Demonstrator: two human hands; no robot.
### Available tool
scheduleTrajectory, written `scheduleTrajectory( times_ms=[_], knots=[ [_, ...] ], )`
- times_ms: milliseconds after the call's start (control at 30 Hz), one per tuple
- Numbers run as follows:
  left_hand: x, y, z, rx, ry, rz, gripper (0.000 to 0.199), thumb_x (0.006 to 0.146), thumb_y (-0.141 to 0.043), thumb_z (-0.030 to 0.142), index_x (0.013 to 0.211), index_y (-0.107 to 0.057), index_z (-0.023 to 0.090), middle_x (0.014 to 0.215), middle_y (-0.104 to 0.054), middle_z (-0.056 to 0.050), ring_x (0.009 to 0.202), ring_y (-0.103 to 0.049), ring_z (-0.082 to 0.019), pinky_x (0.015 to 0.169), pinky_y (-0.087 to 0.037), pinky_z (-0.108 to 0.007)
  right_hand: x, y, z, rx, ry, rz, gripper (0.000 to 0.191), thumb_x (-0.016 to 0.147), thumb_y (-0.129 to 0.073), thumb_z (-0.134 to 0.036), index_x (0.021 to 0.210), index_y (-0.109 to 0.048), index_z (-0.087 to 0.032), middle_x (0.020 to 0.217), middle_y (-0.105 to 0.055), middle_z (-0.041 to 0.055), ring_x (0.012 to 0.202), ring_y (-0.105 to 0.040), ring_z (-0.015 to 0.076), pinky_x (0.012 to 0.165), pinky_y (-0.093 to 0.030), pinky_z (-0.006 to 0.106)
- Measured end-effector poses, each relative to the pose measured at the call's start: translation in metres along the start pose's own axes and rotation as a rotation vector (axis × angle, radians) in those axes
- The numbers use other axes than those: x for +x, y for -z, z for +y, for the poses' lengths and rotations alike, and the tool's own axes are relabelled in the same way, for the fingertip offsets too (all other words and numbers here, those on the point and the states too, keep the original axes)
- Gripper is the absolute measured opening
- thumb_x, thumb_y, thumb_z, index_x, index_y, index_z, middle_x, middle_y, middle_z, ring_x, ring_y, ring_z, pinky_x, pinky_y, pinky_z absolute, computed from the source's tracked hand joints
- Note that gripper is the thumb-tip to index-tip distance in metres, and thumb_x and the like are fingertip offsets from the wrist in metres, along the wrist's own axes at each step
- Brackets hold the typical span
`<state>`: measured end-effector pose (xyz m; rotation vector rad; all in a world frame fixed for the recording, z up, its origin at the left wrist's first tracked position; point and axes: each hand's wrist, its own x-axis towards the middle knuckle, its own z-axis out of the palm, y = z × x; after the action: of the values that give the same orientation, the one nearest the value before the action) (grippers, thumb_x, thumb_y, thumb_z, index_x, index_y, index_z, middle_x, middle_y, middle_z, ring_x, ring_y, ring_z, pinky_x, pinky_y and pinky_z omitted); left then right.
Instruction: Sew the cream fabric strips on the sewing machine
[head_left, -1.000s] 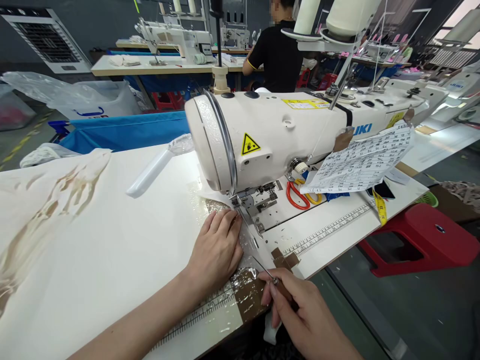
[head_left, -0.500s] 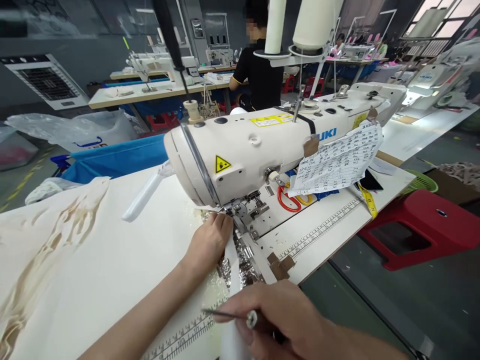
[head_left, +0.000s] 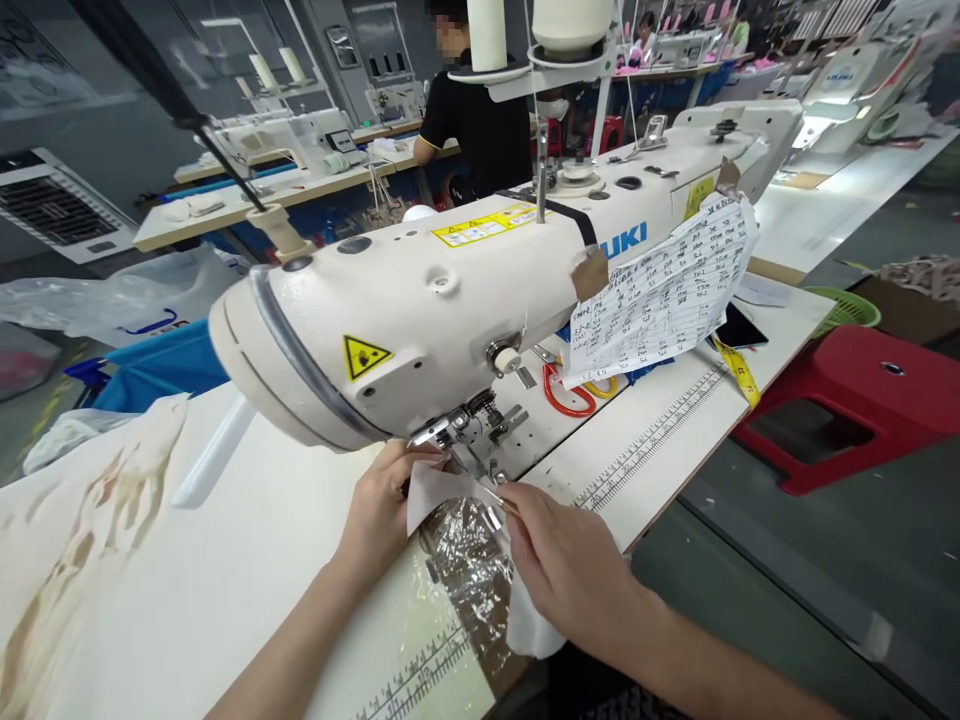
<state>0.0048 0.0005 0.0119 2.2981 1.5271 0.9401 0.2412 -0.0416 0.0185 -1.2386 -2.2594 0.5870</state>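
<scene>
In the head view, the white sewing machine (head_left: 450, 290) stands on the table. My left hand (head_left: 382, 500) is beside its needle area, fingers closed on a white fabric strip (head_left: 435, 490). The strip bends up from these fingers and runs towards my right hand (head_left: 559, 545). My right hand is closed round a slim tool with a thin metal shaft, an awl by its look (head_left: 504, 500). Its tip points at the presser-foot area, close to the strip. A loose white end of fabric (head_left: 532, 620) hangs under the right hand. Shiny clear film (head_left: 465, 550) covers the table between my hands.
Red-handled scissors (head_left: 566, 395) lie behind the needle area, near a handwritten sheet (head_left: 660, 290) taped to the machine. Cream fabric (head_left: 90, 530) lies on the left. A yellow tape measure (head_left: 739, 372) hangs at the table edge by a red stool (head_left: 862, 400). A person (head_left: 480, 130) sits beyond.
My right hand has moved forward, bringing the awl to the needle area. The fabric strip now bends up beside my left hand. The view has come closer to the machine.
</scene>
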Motion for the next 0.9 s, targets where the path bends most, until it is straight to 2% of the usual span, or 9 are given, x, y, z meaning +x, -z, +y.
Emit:
scheduleTrajectory(
  times_ms=[267,567,900],
  knots=[
    [0.001,0.004,-0.003,-0.041,0.014,-0.013,0.020,0.091,-0.057,0.034,0.089,-0.073,0.022,0.094,-0.074,-0.005,0.090,-0.071,-0.020,0.075,-0.059,-0.030,0.017,-0.008,-0.006,-0.121,0.032,-0.060,0.025,0.099,-0.043,-0.014,0.120,-0.056,-0.017,0.086,-0.070,0.0062,0.069,-0.064,0.0204,0.053,-0.037,0.029],
    [0.002,0.005,-0.001,-0.036,0.043,-0.010,0.021,0.089,-0.057,0.037,0.087,-0.072,0.021,0.093,-0.075,-0.005,0.088,-0.072,-0.021,0.072,-0.059,-0.029,0.017,-0.013,-0.004,-0.136,0.095,-0.010,0.022,0.099,-0.043,-0.014,0.118,-0.055,-0.016,0.085,-0.068,0.0040,0.066,-0.060,0.0185,0.050,-0.031,0.030],
    [0.003,0.003,-0.004,0.038,-0.023,0.046,0.022,0.088,-0.058,0.036,0.089,-0.072,0.020,0.091,-0.075,-0.004,0.081,-0.072,-0.019,0.066,-0.057,-0.026,0.016,-0.014,-0.002,-0.103,0.130,0.049,0.024,0.097,-0.044,-0.012,0.118,-0.056,-0.013,0.081,-0.066,0.0029,0.059,-0.056,0.0170,0.047,-0.029,0.030]
  ],
)
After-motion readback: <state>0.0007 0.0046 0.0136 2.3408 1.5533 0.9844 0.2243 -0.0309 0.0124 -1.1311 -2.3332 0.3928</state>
